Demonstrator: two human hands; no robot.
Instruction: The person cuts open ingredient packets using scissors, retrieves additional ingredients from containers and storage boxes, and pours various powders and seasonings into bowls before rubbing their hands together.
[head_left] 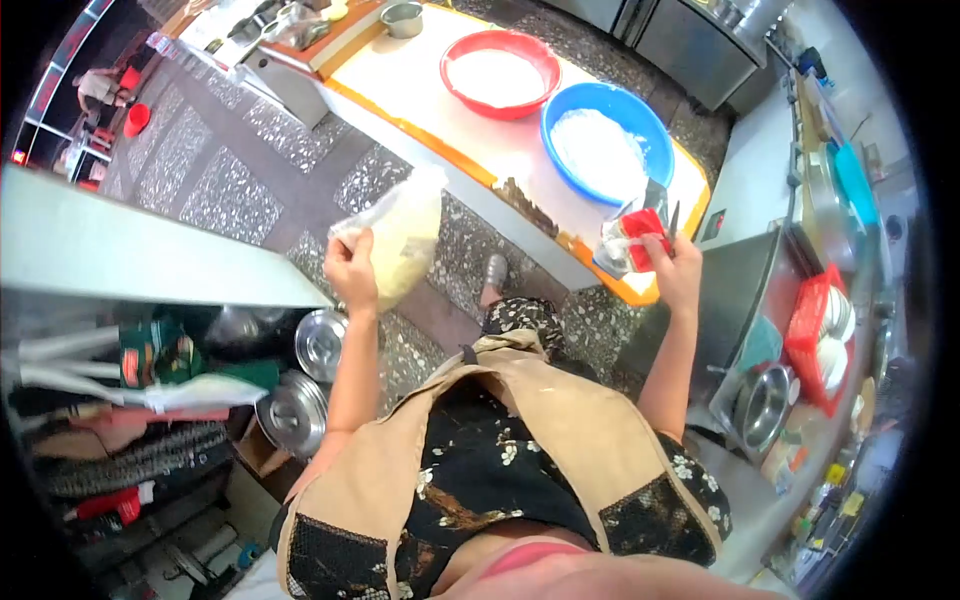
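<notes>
My left hand (352, 268) is closed on the gathered top edge of a clear plastic bag (408, 240) with pale yellow contents, which hangs over the floor. In my right hand (675, 268) is a red and clear plastic packet (646, 232), pinched near the table's right end. A thin dark pointed blade (674, 218) sticks up from the same hand; its handle is hidden. Just beyond the packet stands a blue basin (552, 158) with white powder in it. Farther left is a red basin (549, 66), also holding something white.
The white table (400, 100) has an orange edge, worn near the middle. A metal bowl (402, 20) sits at its far left. On my right, a red basket (808, 330) holds white dishes beside a steel bowl (762, 405). Shelves with pot lids (292, 412) are at left. A person (98, 90) is far off.
</notes>
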